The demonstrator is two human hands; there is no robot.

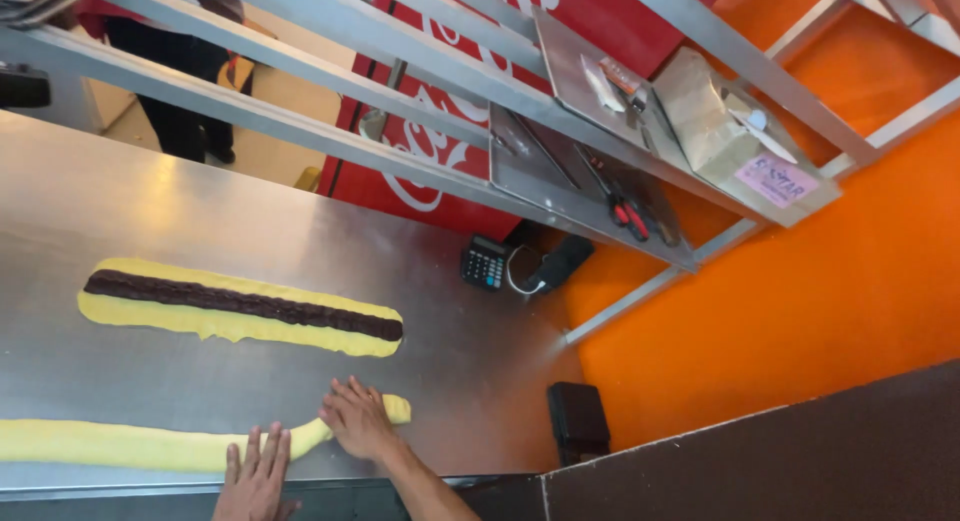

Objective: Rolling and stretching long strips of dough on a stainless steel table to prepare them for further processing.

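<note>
Both hands are lying open and flat on the yellow dough strip point(150, 443), which is running lengthwise leftward from the left hand point(255, 476); the right hand point(358, 419) is pressing its near end.

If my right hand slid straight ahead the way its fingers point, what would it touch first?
Probably bare steel table first, then the yellow dough strip with the dark filling. The right hand now rests on the plain dough roll.

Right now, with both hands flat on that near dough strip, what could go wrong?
1. The near dough strip lies close to the table's front edge; pressing under the left hand and right hand might push it over.
2. Uneven pressure may thin it: it already narrows between the hands.
</note>
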